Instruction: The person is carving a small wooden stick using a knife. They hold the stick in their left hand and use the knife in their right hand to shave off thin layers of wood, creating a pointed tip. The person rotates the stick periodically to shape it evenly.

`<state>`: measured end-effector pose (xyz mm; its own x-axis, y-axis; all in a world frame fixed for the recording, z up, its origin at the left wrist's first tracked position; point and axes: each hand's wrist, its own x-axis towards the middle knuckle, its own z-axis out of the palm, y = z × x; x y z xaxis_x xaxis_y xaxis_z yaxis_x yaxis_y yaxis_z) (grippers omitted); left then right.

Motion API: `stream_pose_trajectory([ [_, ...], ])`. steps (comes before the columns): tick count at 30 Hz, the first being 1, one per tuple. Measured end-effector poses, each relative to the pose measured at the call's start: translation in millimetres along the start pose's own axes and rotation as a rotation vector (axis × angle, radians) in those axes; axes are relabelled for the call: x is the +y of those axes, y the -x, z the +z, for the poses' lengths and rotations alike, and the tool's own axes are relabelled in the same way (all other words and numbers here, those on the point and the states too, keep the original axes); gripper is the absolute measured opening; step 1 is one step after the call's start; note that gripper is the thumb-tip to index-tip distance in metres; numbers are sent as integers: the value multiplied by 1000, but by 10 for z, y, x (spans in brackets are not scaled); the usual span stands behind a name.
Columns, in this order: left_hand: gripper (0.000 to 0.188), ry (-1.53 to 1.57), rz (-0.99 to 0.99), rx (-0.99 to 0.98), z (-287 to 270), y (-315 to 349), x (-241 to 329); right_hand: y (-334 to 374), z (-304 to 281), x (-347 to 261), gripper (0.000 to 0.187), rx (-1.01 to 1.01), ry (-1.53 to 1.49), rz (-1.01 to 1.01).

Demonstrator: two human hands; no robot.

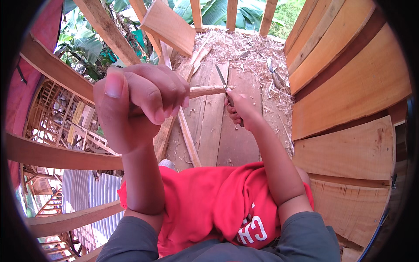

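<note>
My left hand (pixel 142 98) is raised large and close at the upper left, its fingers curled round a pale wooden stick (pixel 207 90). The stick points right from behind those fingers, and the part inside the grip is hidden. Farther off, my right hand (pixel 241 109) is closed on the dark handle of a knife (pixel 221 74). Its thin blade slants up and to the left, away from me. The stick's right end meets the knife close to my right thumb; whether the edge touches the wood I cannot tell.
Wood shavings (pixel 244 48) cover the far part of the plank floor (pixel 240 135). Wide boards (pixel 349 87) wall the right side. Open wooden rails (pixel 65 155) run along the left. A loose wooden strip (pixel 188 137) lies left of centre, and red cloth (pixel 196 192) covers my lap.
</note>
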<state>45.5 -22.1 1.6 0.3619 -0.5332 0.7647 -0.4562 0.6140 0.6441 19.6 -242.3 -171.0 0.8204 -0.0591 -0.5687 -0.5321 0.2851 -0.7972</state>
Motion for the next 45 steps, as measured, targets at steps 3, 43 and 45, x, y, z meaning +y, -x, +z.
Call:
stream_pose_trajectory([
  [3, 56, -49, 4, 22, 89, -2, 49, 63, 42, -34, 47, -1, 19, 32],
  [43, 49, -24, -4, 63, -21, 11, 36, 150, -316, -242, 28, 164, 166, -261],
  [45, 48, -48, -7, 93, -22, 20, 4, 277, -153, -272, 31, -18, 260, -285],
])
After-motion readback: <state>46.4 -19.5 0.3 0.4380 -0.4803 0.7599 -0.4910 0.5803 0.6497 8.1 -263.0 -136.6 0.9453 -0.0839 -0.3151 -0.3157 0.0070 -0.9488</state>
